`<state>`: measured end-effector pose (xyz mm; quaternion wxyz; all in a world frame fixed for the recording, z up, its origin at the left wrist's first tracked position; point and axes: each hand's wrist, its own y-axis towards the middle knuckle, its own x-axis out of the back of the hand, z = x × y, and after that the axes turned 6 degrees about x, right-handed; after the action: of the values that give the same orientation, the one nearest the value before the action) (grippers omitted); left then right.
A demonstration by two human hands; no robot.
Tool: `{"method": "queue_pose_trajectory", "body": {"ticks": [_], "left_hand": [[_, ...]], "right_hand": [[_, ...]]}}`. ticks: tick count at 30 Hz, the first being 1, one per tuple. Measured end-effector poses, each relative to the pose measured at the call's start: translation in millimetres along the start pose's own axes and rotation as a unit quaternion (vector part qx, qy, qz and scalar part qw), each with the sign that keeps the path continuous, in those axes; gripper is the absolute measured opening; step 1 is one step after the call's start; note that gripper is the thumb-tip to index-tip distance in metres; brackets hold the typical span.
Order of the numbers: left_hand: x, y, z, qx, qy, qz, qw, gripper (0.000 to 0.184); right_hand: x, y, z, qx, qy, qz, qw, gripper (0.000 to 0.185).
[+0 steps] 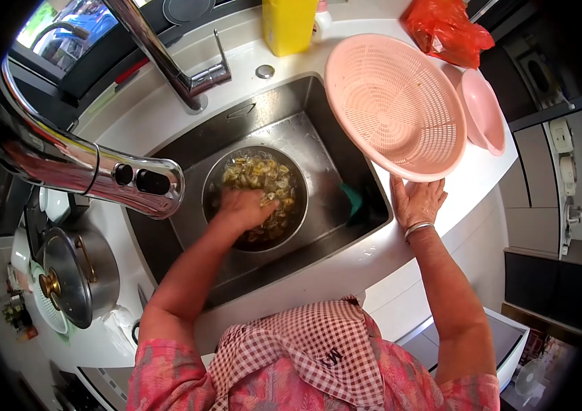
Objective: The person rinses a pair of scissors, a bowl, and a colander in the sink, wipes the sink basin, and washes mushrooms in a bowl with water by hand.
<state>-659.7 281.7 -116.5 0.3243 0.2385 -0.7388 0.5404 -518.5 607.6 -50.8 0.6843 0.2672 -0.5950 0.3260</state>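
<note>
My left hand dips into a round metal bowl standing in the sink. The bowl holds water with many small yellow-brown pieces that look like clams. Most of this hand's fingers are hidden among the pieces, so their grip does not show. My right hand, with a bangle on the wrist, lies flat on the counter's front edge, fingers stretched out. Its fingertips reach the near rim of a pink plastic colander, which tilts over the right side of the sink.
A chrome tap arches over the sink's left side. Left stands a lidded pot. A green item lies in the sink. Behind are a yellow container, a red plastic bag and a pink basin.
</note>
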Motion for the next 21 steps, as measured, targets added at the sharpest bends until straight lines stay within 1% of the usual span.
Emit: {"method": "queue_pose_trajectory", "body": {"ticks": [2, 4, 5, 7, 8, 12, 13, 15, 18, 20, 21], "left_hand": [[12, -14, -5, -0.058, 0.127, -0.052, 0.989, 0.069], [5, -4, -9, -0.096, 0.104, -0.133, 0.981, 0.075], [-1, 4, -12, -0.115, 0.092, -0.174, 0.974, 0.078], [-12, 21, -22, -0.138, 0.099, -0.145, 0.975, 0.082], [-14, 25, -28, -0.148, 0.103, -0.131, 0.975, 0.084], [-29, 48, -37, -0.086, 0.125, 0.013, 0.988, 0.06], [-38, 55, -34, -0.086, 0.109, 0.025, 0.99, 0.054], [-52, 63, -24, -0.083, 0.077, 0.048, 0.992, 0.042], [-68, 61, -3, -0.141, -0.041, 0.025, 0.989, 0.032], [-69, 56, 5, -0.107, -0.087, 0.016, 0.99, 0.034], [-62, 48, 5, -0.089, -0.11, 0.011, 0.99, 0.035]], "right_hand": [[0, 1, 0, 0.001, -0.001, 0.005, 1.0, 0.101], [0, 1, -1, 0.001, -0.005, 0.01, 1.0, 0.101], [-2, 1, -3, 0.006, -0.017, -0.005, 1.0, 0.099], [-10, 0, -6, 0.019, -0.041, -0.037, 0.998, 0.097], [-8, 0, -5, 0.016, -0.037, -0.035, 0.999, 0.097], [-6, 0, -3, 0.009, -0.028, -0.03, 0.999, 0.097], [-5, 0, -3, 0.009, -0.027, -0.027, 0.999, 0.097], [-6, 0, -3, 0.01, -0.024, -0.026, 0.999, 0.097], [-8, 0, -5, 0.015, -0.024, -0.035, 0.999, 0.096], [-9, -1, -5, 0.022, -0.018, -0.043, 0.999, 0.096], [-6, -1, -3, 0.012, -0.013, -0.026, 0.999, 0.097]]}}
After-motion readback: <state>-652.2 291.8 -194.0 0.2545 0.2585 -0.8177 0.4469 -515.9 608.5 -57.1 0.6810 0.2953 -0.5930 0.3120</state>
